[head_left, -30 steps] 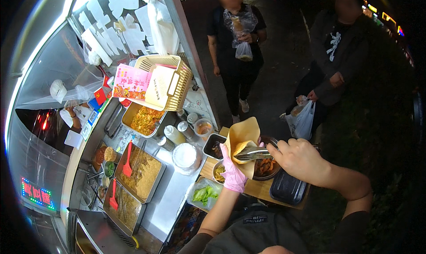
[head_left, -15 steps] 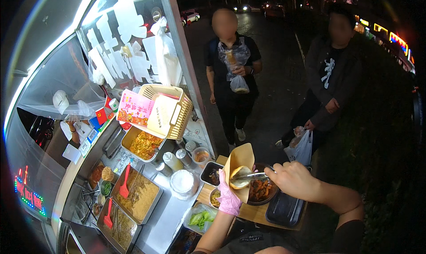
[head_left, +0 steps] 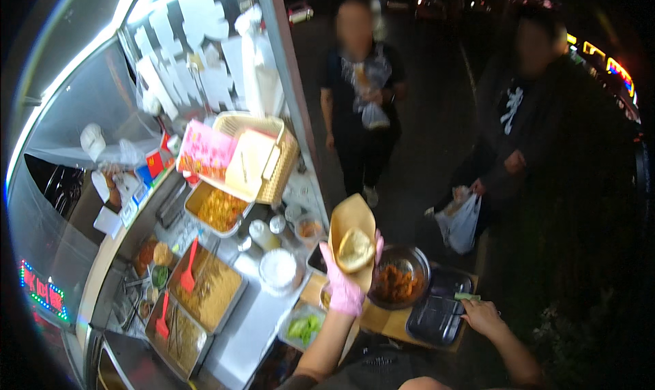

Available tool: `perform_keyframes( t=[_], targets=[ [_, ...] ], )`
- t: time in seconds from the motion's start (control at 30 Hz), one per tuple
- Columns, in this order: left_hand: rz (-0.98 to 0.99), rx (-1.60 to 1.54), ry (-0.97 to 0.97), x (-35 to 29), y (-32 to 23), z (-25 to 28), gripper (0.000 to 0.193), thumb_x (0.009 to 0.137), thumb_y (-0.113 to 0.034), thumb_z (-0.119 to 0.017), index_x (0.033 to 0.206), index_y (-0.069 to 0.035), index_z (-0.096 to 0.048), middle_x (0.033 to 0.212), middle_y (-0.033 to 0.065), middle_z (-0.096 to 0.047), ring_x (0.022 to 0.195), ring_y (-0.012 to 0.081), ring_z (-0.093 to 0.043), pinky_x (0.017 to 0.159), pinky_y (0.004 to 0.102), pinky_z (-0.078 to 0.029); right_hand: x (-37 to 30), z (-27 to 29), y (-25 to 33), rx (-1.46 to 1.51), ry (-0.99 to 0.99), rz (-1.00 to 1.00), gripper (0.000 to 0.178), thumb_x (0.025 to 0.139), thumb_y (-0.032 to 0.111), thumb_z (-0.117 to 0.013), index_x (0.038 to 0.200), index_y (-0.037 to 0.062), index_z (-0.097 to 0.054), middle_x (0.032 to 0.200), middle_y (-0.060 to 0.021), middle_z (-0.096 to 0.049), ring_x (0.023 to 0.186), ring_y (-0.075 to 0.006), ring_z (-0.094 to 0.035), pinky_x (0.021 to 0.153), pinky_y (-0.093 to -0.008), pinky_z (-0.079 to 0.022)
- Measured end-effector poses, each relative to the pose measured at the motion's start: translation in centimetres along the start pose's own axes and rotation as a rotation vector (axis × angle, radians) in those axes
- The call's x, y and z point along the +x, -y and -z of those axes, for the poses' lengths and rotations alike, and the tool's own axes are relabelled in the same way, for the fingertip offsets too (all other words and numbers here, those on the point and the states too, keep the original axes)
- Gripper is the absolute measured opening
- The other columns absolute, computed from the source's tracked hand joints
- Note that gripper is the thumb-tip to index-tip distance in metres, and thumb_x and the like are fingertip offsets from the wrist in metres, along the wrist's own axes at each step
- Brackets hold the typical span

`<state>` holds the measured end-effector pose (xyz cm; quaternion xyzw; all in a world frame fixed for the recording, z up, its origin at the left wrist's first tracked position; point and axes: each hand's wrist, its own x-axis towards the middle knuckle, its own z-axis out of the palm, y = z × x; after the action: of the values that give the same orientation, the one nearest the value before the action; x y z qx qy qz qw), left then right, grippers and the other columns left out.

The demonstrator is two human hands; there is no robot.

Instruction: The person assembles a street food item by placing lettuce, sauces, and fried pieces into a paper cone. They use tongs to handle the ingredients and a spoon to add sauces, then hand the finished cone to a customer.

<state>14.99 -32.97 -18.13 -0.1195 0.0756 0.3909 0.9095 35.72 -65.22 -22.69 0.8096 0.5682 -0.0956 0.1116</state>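
Observation:
My left hand [head_left: 345, 291], in a pink glove, is closed around a brown paper sleeve [head_left: 346, 216]. A round pale bun [head_left: 356, 249] sits in the sleeve's open mouth, held up over the counter. My bare right hand [head_left: 483, 318] is at the right edge of a black tray [head_left: 431, 316], its fingers pinched at a narrow pale green thing [head_left: 468, 296] whose kind is unclear. Beside the left hand stands a steel bowl [head_left: 424, 275] of reddish-brown chopped food [head_left: 398, 283]. Nearer me, a plastic-lined container holds green lettuce [head_left: 304, 327].
Steel pans with brown filling [head_left: 222, 301] and red spatulas [head_left: 187, 279] stand at left. Behind them are a pan of yellow-orange food [head_left: 220, 210], several bottles, a stack of white lids [head_left: 278, 270] and a cream basket [head_left: 280, 161]. Two people [head_left: 361, 97] stand beyond the counter, holding bags.
My right hand has left the bun with the metal utensil and moved right and down to the black tray. The left hand has shifted slightly left and up with the sleeve, the bun now facing me.

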Motion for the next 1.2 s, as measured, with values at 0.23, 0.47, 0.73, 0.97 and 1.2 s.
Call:
perform_keyframes(
  t=[0.23, 0.47, 0.73, 0.97, 1.2],
  targets=[
    [-0.194, -0.066, 0.313, 2.0, -1.5, -1.6, 0.087, 0.085, -0.071, -0.054, 0.148, -0.013, -0.035, 0.148, 0.0167, -0.039, 0.134, 0.0379, -0.041, 0.11, 0.0532, -0.04, 0.9, -10.1, -0.6, 0.074, -0.018, 0.105, 0.051, 0.079, 0.024, -0.077, 0.124, 0.0053, -0.061, 0.111, -0.0108, -0.064, 0.106, -0.027, -0.057, 0.092, -0.0428, -0.043],
    [-0.519, 0.353, 0.474, 3.9, -0.6, -1.6, 0.103, 0.072, -0.076, -0.067, 0.151, -0.019, -0.03, 0.151, 0.0155, -0.035, 0.138, 0.041, -0.035, 0.115, 0.0624, -0.028, 1.9, -12.6, -1.0, 0.04, -0.005, 0.152, 0.058, 0.08, 0.027, -0.077, 0.13, 0.0046, -0.058, 0.129, -0.0124, -0.056, 0.122, -0.0276, -0.048, 0.107, -0.0454, -0.033],
    [-0.709, 0.292, 0.373, 4.0, 0.2, -3.0, 0.096, 0.083, -0.074, -0.055, 0.15, -0.013, -0.026, 0.146, 0.0167, -0.038, 0.135, 0.0371, -0.039, 0.115, 0.0594, -0.034, 3.9, -5.6, -0.1, 0.087, -0.114, 0.21, 0.072, 0.068, 0.037, -0.085, 0.127, 0.0054, -0.057, 0.123, -0.0144, -0.053, 0.118, -0.0312, -0.048, 0.105, -0.0492, -0.033],
    [-1.033, 0.499, 0.24, 4.1, -0.7, -5.0, 0.102, 0.08, -0.078, -0.053, 0.149, -0.008, -0.024, 0.143, 0.0178, -0.041, 0.127, 0.0352, -0.049, 0.105, 0.0493, -0.049, 6.7, -2.2, 1.7, 0.183, -0.191, 0.169, 0.066, 0.08, 0.033, -0.078, 0.134, 0.006, -0.053, 0.129, -0.0147, -0.051, 0.125, -0.0297, -0.045, 0.111, -0.0499, -0.029],
    [-1.084, 0.576, 0.283, 4.8, -1.4, -6.4, 0.097, 0.084, -0.076, -0.05, 0.15, -0.01, -0.024, 0.146, 0.0181, -0.04, 0.13, 0.0373, -0.048, 0.108, 0.05, -0.046, 6.7, -3.7, 2.4, 0.277, -0.076, 0.122, 0.062, 0.084, 0.031, -0.075, 0.136, 0.0052, -0.052, 0.133, -0.0155, -0.05, 0.129, -0.0304, -0.044, 0.114, -0.0508, -0.026]
  ],
)
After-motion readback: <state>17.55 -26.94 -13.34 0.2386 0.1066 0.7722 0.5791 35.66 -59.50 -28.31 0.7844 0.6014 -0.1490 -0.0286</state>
